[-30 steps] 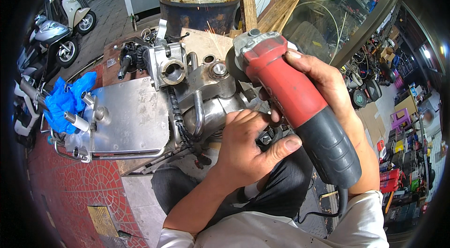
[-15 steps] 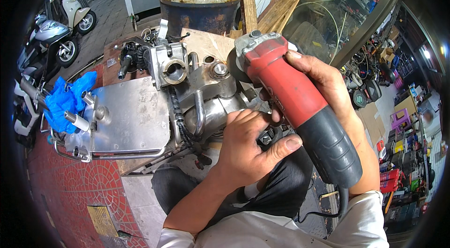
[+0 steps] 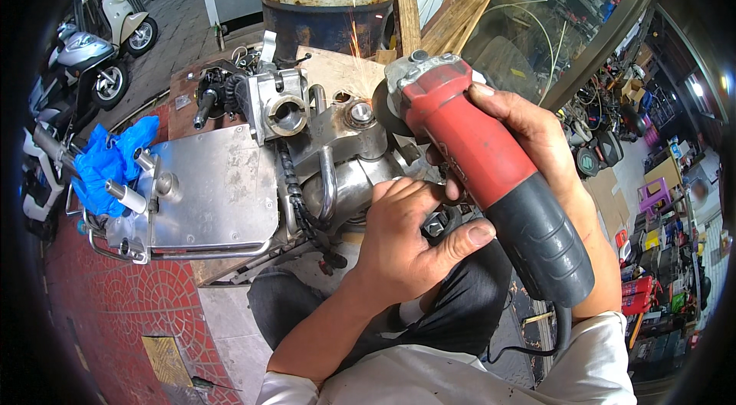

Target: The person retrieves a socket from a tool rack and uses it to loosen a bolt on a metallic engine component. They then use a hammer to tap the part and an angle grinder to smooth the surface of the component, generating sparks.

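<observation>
A red and black angle grinder point(image 3: 479, 137) is gripped along its body by my right hand point(image 3: 533, 125). Its disc, partly hidden behind the gear head, meets the steel block point(image 3: 330, 129) near a round threaded boss, and sparks point(image 3: 355, 49) fly up and away from there. Beneath the grinder, my left hand point(image 3: 402, 232) is closed at the near side of the metal assembly point(image 3: 349, 183). Its fingers curl over and the thumb points toward the grinder; what they grip is hidden. A bolt head shows between thumb and fingers.
Left of the block lie a flat metal plate point(image 3: 215, 190), a clamp-like casting point(image 3: 280, 110) and a blue plastic bag point(image 3: 115, 160). A rusty drum point(image 3: 333, 3) and wooden boards point(image 3: 452, 18) stand behind. The grinder's cord point(image 3: 525, 350) runs down beside my lap.
The sparks have grown taller and brighter, rising up in front of the drum. Both hands and the grinder stay almost exactly where they were.
</observation>
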Demonstrator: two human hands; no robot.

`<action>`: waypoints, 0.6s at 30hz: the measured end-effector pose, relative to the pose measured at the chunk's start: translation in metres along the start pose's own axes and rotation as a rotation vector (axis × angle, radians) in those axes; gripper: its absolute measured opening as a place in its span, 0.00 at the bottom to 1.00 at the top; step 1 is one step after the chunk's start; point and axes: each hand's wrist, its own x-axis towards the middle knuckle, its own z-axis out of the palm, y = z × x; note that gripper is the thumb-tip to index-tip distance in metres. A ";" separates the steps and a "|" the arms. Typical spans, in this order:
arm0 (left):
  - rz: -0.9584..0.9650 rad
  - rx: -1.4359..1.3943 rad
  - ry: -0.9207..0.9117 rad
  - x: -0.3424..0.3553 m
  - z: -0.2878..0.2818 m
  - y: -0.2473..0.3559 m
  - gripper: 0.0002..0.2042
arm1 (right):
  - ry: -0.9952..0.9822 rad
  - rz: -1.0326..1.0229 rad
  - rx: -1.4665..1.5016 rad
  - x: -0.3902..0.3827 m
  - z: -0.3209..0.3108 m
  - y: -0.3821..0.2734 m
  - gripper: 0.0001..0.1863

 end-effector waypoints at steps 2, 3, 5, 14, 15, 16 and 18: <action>0.002 0.004 0.002 0.000 0.000 0.001 0.25 | 0.019 -0.010 0.006 -0.002 0.002 -0.001 0.29; 0.009 -0.002 0.003 0.000 0.000 0.000 0.26 | 0.028 -0.016 0.009 -0.002 0.003 -0.001 0.29; 0.022 -0.015 0.005 0.000 0.000 -0.002 0.26 | 0.017 -0.012 0.007 -0.002 0.001 -0.001 0.29; 0.044 -0.024 0.003 0.001 0.001 -0.003 0.25 | 0.017 -0.001 0.004 -0.002 0.002 -0.001 0.28; 0.053 -0.024 0.005 0.001 0.002 -0.003 0.25 | 0.010 0.004 0.011 -0.002 0.002 -0.001 0.28; 0.062 -0.024 0.006 0.001 0.002 -0.004 0.25 | 0.003 0.006 0.008 -0.003 0.001 -0.001 0.28; 0.074 -0.022 0.009 0.001 0.003 -0.005 0.24 | -0.012 0.010 0.003 -0.003 0.000 -0.002 0.29</action>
